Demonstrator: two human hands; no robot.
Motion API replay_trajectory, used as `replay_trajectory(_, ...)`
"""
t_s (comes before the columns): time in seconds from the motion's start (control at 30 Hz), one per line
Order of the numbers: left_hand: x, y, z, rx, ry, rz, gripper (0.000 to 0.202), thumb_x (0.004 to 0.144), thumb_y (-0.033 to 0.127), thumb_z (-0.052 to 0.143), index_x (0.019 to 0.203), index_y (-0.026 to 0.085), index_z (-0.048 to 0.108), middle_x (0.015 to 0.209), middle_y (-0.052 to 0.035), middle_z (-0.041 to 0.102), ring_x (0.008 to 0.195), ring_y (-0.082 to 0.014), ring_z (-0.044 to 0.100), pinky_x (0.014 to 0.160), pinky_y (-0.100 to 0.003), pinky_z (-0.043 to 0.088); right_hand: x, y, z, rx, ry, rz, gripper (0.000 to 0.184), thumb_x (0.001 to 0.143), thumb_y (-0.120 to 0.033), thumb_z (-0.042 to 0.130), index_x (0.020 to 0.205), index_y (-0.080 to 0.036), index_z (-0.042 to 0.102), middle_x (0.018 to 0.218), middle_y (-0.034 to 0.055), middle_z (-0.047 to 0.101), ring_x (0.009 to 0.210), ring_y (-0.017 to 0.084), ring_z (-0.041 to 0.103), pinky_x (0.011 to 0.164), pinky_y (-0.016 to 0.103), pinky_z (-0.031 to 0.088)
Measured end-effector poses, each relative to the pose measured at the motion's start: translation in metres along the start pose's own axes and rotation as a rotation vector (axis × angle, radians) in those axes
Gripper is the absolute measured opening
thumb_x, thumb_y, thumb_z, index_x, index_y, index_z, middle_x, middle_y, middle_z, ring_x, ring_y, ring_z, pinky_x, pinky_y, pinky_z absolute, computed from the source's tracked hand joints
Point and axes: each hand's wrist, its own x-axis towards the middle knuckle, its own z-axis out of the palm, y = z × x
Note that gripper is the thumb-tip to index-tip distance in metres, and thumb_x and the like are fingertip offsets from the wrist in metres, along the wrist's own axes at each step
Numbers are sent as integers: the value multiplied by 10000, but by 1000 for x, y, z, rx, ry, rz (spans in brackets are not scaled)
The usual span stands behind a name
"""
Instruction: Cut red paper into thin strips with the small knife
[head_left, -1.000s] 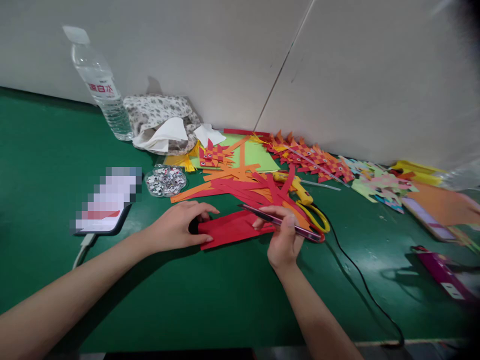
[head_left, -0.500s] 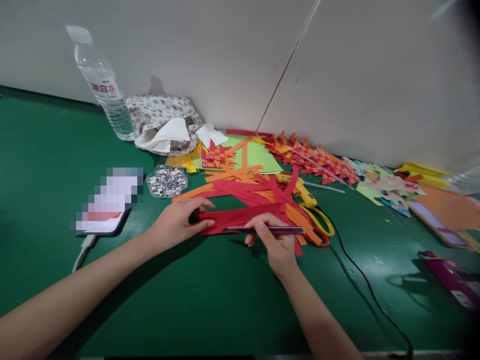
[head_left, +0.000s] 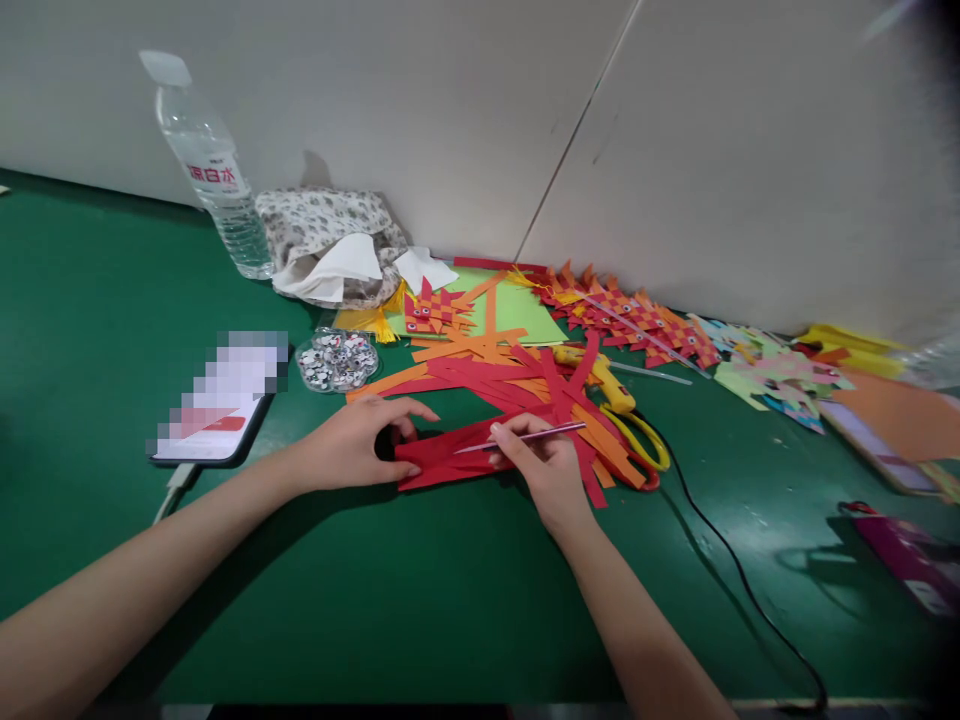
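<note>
A folded piece of red paper (head_left: 439, 462) lies on the green table in front of me. My left hand (head_left: 367, 440) grips its left end, thumb on the near side and fingers curved over the far side. Above the paper's right part, my right hand (head_left: 544, 465) holds a slim, pinkish-purple metallic pointed tool (head_left: 551, 433) like a pen. The tool's thin tip points left, over the red paper; whether it touches cannot be made out. Loose red and orange paper strips (head_left: 487, 375) are heaped just behind the paper.
Behind the strips are a yellow glue gun (head_left: 616, 388), yellow-handled scissors (head_left: 645, 440) and woven paper fish (head_left: 622, 315). A phone (head_left: 225, 400), a box of googly eyes (head_left: 337, 360), a water bottle (head_left: 217, 180) and a tissue pouch (head_left: 322, 220) stand left. A black cord (head_left: 739, 570) runs right.
The tool in my right hand has turned, its back end rising and its tip now angled down to the left. The red paper has tilted slightly, its left end nearer me.
</note>
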Motion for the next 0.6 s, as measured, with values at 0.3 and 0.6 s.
replay_trajectory(0.3, 5, -9, 8, -74, 83, -17, 340, 832, 301, 584, 1161, 222, 544, 847, 0, 674, 715, -134, 612, 607, -231, 435, -1, 8, 9, -63, -67, -33, 278, 766, -432, 726, 698, -202, 584, 544, -28, 584, 487, 115, 535, 485, 236, 422)
replay_trajectory(0.6, 4, -5, 3, -17, 36, 12, 457, 793, 360, 671, 1207, 230, 526, 887, -9, 673, 760, -155, 620, 643, -252, 448, 0, 12, 9, -84, -15, 5, 312, 765, -459, 715, 684, -201, 560, 555, -16, 615, 491, 130, 591, 495, 241, 461)
